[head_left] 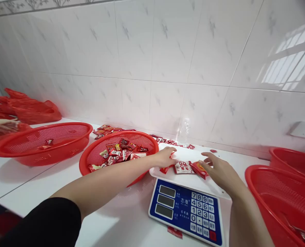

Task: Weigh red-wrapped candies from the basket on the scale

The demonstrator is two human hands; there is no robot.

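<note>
A white scale tray (191,180) carries several wrapped packets. Among them are a white packet with red print (184,167) and a red packet with an orange patch (198,169). My left hand (165,157) reaches over the tray's left side, thumb and fingers apart. Close below it lies a red packet (164,169), and a bit of red shows between thumb and fingers. On the right, my right hand (220,169) has its fingers spread, beside the orange-patched packet; whether it touches it I cannot tell. The scale's blue keypad panel (179,200) faces me.
A red basket (84,161) with mixed wrapped sweets stands left of the scale. Farther left are another red basket (52,159), red plastic bags (36,109) and another person's hand (3,126). Red baskets (260,192) stand at right. A clear bottle (184,132) stands by the wall.
</note>
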